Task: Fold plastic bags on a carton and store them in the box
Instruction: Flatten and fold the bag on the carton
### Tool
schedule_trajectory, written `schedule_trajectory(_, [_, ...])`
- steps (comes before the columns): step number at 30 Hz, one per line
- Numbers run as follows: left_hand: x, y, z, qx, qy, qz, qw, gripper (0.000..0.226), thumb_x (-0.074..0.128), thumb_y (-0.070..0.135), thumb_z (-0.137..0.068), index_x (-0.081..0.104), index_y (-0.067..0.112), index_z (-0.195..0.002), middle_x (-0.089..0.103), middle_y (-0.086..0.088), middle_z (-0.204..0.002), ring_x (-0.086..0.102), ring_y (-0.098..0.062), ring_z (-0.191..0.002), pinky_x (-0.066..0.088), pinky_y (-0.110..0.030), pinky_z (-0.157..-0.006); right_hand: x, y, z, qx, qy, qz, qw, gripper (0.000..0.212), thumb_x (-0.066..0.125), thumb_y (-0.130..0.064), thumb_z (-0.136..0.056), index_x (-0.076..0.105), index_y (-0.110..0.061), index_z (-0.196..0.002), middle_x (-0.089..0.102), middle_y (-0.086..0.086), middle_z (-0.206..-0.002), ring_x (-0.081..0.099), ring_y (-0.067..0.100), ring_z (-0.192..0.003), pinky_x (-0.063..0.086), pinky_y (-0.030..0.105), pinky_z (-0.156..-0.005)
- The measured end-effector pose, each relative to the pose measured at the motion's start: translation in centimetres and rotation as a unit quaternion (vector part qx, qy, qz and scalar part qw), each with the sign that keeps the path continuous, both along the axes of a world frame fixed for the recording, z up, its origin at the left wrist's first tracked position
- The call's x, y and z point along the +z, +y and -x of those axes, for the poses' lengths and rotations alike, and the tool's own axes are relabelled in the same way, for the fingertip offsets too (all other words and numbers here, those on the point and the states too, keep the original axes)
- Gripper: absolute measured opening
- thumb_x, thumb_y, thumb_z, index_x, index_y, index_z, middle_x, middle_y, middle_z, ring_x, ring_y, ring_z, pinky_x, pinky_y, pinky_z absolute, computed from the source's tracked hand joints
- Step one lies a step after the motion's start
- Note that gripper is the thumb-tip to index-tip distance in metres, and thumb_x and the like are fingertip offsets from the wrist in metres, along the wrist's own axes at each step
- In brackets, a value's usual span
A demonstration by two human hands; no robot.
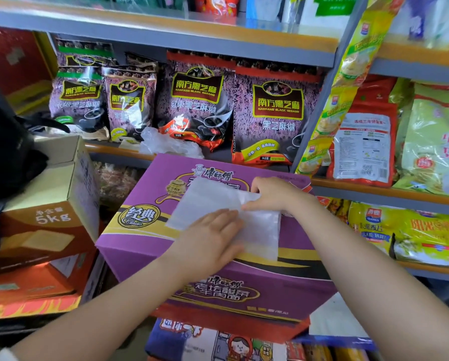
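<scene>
A clear plastic bag (205,201) lies spread on top of a purple carton (145,230), its near right part hanging over the carton's edge. My left hand (213,235) presses flat on the bag's near side, fingers together. My right hand (272,194) pinches the bag's right edge and has a flap of it lifted and folded toward the left. More crumpled clear plastic bags (166,144) sit on the shelf just behind the carton. An open brown cardboard box (59,175) stands to the left.
Metal shelves (192,43) with dark sesame-paste packets (270,113) rise behind the carton. Yellow and red food packs (361,142) fill the shelves on the right. A black bag (7,152) rests on the left box. Red cartons (30,282) are stacked at lower left.
</scene>
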State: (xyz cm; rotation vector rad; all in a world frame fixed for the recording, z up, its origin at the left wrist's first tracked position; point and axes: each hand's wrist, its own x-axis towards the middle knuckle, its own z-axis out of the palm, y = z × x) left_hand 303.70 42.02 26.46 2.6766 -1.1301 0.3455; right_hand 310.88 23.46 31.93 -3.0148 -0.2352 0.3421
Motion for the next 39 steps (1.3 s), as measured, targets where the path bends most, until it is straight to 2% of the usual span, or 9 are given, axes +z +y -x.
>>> schedule_trajectory(4, [-0.9, 0.3, 2.5, -0.057, -0.018, -0.008, 0.998, 0.073, 0.041, 0.068, -0.076, 0.055, 0.014, -0.123, 0.061, -0.004, -0.124, 0.056, -0.02, -0.113, 0.045, -0.03, -0.094, -0.1, -0.9, 2.7, -0.03, 0.029, -0.032, 0.999, 0.043, 0.065, -0.041, -0.081, 0.039, -0.012, -0.063, 0.039, 0.006, -0.065, 0.037, 0.019, -0.059, 0.02, 0.032, -0.05])
schedule_trajectory(10, [-2.9, 1.4, 3.2, -0.073, -0.033, 0.074, 0.994, 0.054, 0.051, 0.051, -0.079, 0.058, 0.013, -0.117, 0.065, -0.003, -0.117, 0.059, -0.017, -0.107, 0.048, -0.028, -0.09, -0.6, -2.7, 8.5, -0.099, 0.07, -0.401, 0.908, 0.037, 0.047, -0.001, -0.089, 0.051, -0.025, -0.117, 0.058, 0.006, -0.086, 0.049, 0.017, -0.057, 0.037, 0.026, -0.042])
schedule_trajectory(16, [-2.2, 2.1, 3.6, -0.082, 0.048, 0.202, 0.975, 0.031, 0.044, 0.025, -0.087, 0.067, 0.014, -0.104, 0.072, -0.005, -0.092, 0.063, -0.015, -0.085, 0.045, -0.018, -0.074, 0.0, -4.1, 12.1, -0.11, 0.211, -0.564, 0.79, 0.039, 0.059, -0.024, -0.061, 0.066, -0.013, -0.098, 0.072, -0.002, -0.092, 0.068, 0.013, -0.084, 0.054, 0.024, -0.056])
schedule_trajectory(19, [-0.6, 2.3, 4.0, -0.006, 0.166, 0.308, 0.937, 0.03, 0.042, 0.037, -0.094, 0.061, 0.024, -0.076, 0.053, 0.003, -0.046, 0.051, -0.011, -0.05, 0.033, -0.014, -0.045, -0.4, -4.2, 13.0, -0.031, 0.107, -0.501, 0.858, 0.025, 0.06, -0.008, -0.078, 0.068, -0.019, -0.099, 0.073, -0.005, -0.096, 0.066, 0.004, -0.094, 0.051, 0.024, -0.075])
schedule_trajectory(23, [0.6, 2.2, 3.0, 0.045, 0.228, 0.345, 0.909, 0.043, 0.047, 0.025, -0.095, 0.035, 0.025, -0.054, 0.032, 0.008, -0.044, 0.034, -0.009, -0.048, 0.024, -0.017, -0.046, -1.2, -3.0, 12.7, 0.003, -0.039, -0.407, 0.913, 0.017, 0.07, -0.019, -0.081, 0.066, -0.032, -0.092, 0.051, -0.02, -0.121, 0.045, -0.01, -0.113, 0.032, 0.005, -0.094])
schedule_trajectory(26, [1.1, 2.3, 1.9, 0.067, 0.246, 0.309, 0.916, 0.044, 0.044, 0.028, -0.095, 0.03, 0.016, -0.055, 0.026, 0.004, -0.05, 0.025, -0.012, -0.049, 0.022, -0.023, -0.047, -1.3, -1.9, 12.4, -0.028, -0.065, -0.438, 0.896, 0.011, 0.061, -0.022, -0.086, 0.066, -0.032, -0.088, 0.062, -0.024, -0.111, 0.053, -0.01, -0.107, 0.037, 0.008, -0.09])
schedule_trajectory(30, [2.0, 1.8, 0.4, 0.105, 0.234, 0.246, 0.935, 0.046, 0.044, 0.027, -0.096, 0.027, 0.014, -0.055, 0.026, -0.002, -0.05, 0.024, -0.017, -0.048, 0.023, -0.027, -0.048, -2.7, -1.3, 11.2, -0.141, -0.035, -0.442, 0.885, 0.039, 0.053, -0.034, -0.089, 0.064, 0.004, -0.09, 0.069, 0.019, -0.098, 0.063, 0.035, -0.094, 0.049, 0.048, -0.083])
schedule_trajectory(32, [1.9, 1.6, -0.3, 0.125, 0.217, 0.224, 0.942, 0.046, 0.046, 0.021, -0.095, 0.027, 0.013, -0.054, 0.026, -0.004, -0.049, 0.026, -0.02, -0.048, 0.016, -0.034, -0.052, -3.1, -1.0, 10.7, -0.183, -0.061, -0.439, 0.878, 0.035, 0.053, -0.027, -0.091, 0.056, 0.004, -0.077, 0.059, 0.015, -0.076, 0.056, 0.029, -0.073, 0.041, 0.037, -0.067])
schedule_trajectory(39, [1.8, 0.8, -1.0, 0.225, 0.104, 0.04, 0.968, 0.035, 0.049, 0.02, -0.087, 0.038, 0.014, -0.12, 0.053, -0.006, -0.077, 0.057, -0.034, -0.074, 0.037, -0.032, -0.054, -2.8, 0.3, 7.9, -0.219, -0.098, -0.195, 0.951, 0.039, 0.042, -0.022, -0.096, 0.028, -0.015, -0.06, 0.032, 0.0, -0.061, 0.032, 0.018, -0.06, 0.019, 0.029, -0.048])
